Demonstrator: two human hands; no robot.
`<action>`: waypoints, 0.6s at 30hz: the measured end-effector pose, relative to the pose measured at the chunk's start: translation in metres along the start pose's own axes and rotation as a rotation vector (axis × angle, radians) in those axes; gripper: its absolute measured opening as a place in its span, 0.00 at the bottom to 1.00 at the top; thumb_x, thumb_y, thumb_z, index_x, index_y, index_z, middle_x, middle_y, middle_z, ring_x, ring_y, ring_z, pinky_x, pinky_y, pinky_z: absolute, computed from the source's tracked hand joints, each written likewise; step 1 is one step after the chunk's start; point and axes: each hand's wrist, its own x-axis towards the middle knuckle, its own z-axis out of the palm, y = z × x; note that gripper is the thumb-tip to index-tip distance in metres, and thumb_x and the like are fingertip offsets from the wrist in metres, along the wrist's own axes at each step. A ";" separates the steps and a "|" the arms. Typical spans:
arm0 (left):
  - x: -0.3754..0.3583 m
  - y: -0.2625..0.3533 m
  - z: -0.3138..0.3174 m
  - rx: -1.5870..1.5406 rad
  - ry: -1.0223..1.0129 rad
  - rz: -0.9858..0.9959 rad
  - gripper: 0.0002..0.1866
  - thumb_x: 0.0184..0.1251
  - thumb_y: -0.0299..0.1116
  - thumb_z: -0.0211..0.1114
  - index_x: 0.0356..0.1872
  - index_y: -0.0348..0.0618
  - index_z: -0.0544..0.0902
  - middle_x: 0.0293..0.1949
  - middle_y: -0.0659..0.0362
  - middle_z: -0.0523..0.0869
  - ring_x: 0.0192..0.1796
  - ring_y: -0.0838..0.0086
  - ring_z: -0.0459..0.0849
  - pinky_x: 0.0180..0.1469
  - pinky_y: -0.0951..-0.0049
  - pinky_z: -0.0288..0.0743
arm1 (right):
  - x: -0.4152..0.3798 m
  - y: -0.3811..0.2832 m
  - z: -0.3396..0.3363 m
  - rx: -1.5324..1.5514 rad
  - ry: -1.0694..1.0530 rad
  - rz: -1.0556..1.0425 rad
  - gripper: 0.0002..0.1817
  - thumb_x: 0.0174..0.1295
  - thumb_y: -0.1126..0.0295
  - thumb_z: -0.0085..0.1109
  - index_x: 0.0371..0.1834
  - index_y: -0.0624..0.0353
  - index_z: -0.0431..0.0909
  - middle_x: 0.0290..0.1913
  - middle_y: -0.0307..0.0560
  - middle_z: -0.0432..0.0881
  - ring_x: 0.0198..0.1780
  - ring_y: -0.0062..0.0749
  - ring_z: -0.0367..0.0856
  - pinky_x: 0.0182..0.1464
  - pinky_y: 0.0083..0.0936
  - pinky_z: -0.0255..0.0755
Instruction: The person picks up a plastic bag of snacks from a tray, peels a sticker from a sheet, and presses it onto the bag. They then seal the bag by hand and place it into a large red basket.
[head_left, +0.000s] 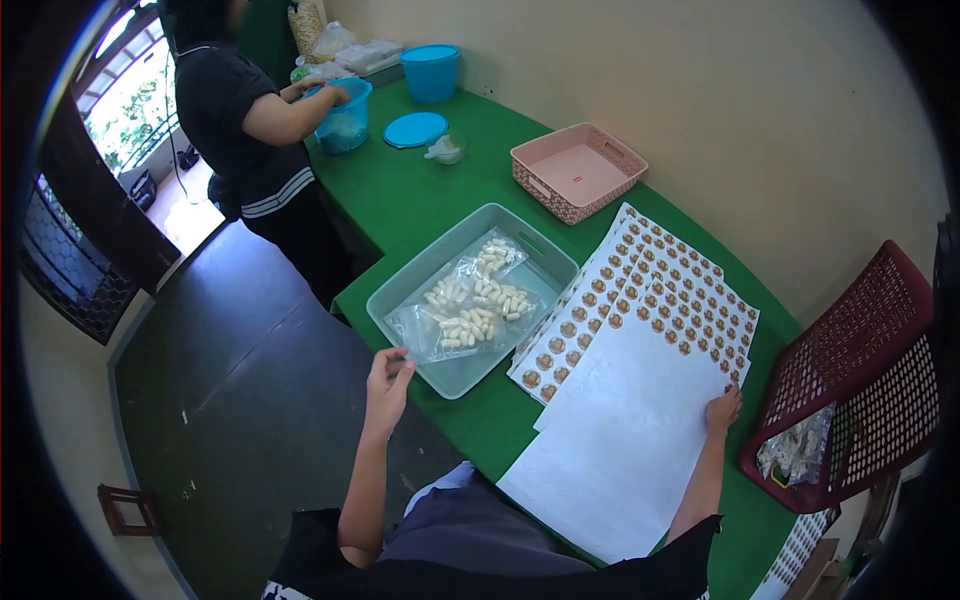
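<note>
My left hand (388, 388) is at the near left corner of a grey-green tray (455, 378), its thumb and fingers close together by the tray's rim. Whether anything thin is between them cannot be made out. Clear plastic bags (465, 300) with white capsule-like pieces lie in the tray. Sheets printed with rows of round brown stickers (690, 290) are stacked to the right of it, partly covered by a blank white sheet (625, 430). My right hand (724, 408) rests at the right edge of the sheets, fingers curled against the edge.
Behind the tray is a pink basket (580, 175). A maroon basket (840, 380) stands at the right, with a plastic bag inside. At the back left, a person (245, 120) reaches into a blue tub (343, 120), near a blue lid (415, 130) and a blue bucket (430, 75).
</note>
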 end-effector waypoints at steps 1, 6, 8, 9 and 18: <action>0.010 -0.003 0.001 0.170 0.079 0.142 0.14 0.55 0.32 0.57 0.41 0.39 0.70 0.34 0.56 0.73 0.38 0.73 0.71 0.41 0.76 0.64 | 0.004 0.002 -0.001 -0.002 0.007 0.000 0.22 0.51 0.76 0.43 0.53 0.56 0.59 0.51 0.50 0.63 0.54 0.45 0.61 0.53 0.44 0.57; 0.044 -0.009 -0.002 0.886 0.162 0.208 0.32 0.44 0.40 0.65 0.50 0.36 0.64 0.47 0.50 0.68 0.51 0.59 0.63 0.53 0.60 0.55 | 0.017 0.007 -0.004 0.069 -0.034 0.062 0.23 0.47 0.77 0.46 0.51 0.58 0.60 0.52 0.51 0.63 0.54 0.46 0.61 0.53 0.41 0.58; 0.052 -0.017 -0.004 0.902 0.130 0.229 0.38 0.40 0.43 0.66 0.53 0.34 0.61 0.48 0.50 0.69 0.52 0.58 0.61 0.56 0.58 0.49 | 0.023 0.006 -0.002 0.154 -0.084 0.138 0.23 0.47 0.77 0.46 0.50 0.58 0.61 0.52 0.51 0.63 0.55 0.46 0.61 0.53 0.41 0.59; 0.052 -0.018 -0.004 0.957 0.107 0.240 0.39 0.40 0.43 0.67 0.53 0.34 0.61 0.46 0.51 0.70 0.52 0.59 0.61 0.56 0.57 0.48 | 0.025 0.011 -0.002 0.238 -0.146 0.208 0.23 0.46 0.78 0.46 0.50 0.59 0.61 0.53 0.51 0.63 0.55 0.46 0.61 0.53 0.40 0.59; 0.062 -0.013 -0.001 0.474 -0.102 0.199 0.30 0.43 0.28 0.64 0.51 0.34 0.64 0.30 0.58 0.76 0.33 0.75 0.74 0.42 0.77 0.65 | 0.016 0.014 -0.001 0.222 -0.009 0.049 0.24 0.41 0.80 0.47 0.47 0.54 0.62 0.49 0.45 0.68 0.51 0.44 0.64 0.51 0.39 0.60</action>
